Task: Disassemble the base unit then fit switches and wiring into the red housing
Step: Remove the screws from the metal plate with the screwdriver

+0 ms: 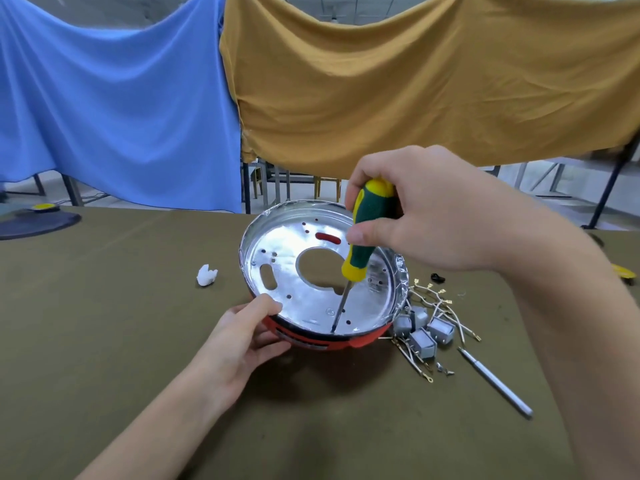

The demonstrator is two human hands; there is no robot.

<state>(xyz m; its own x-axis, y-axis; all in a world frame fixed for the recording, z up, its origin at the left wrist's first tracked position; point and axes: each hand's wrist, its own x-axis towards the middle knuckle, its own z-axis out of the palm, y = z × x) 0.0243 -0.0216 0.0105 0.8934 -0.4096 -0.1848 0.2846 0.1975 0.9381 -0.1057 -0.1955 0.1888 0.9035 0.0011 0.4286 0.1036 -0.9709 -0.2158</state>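
The round red housing (332, 342) lies on the table, tilted up toward me, with a shiny silver plate (284, 268) inside that has a large centre hole. My left hand (247, 336) grips its near-left rim, thumb on the silver edge. My right hand (412, 216) holds a green and yellow screwdriver (362, 237) upright. The screwdriver's tip rests on the plate near the front rim. Grey switches (424, 332) with white wires and brass terminals (433, 296) lie in a heap just right of the housing.
A slim silver tool (495, 382) lies right of the switches. A small white plastic piece (206, 275) sits left of the housing. A dark disc with a yellow part (38, 220) is at the far left. Blue and mustard cloths hang behind the table.
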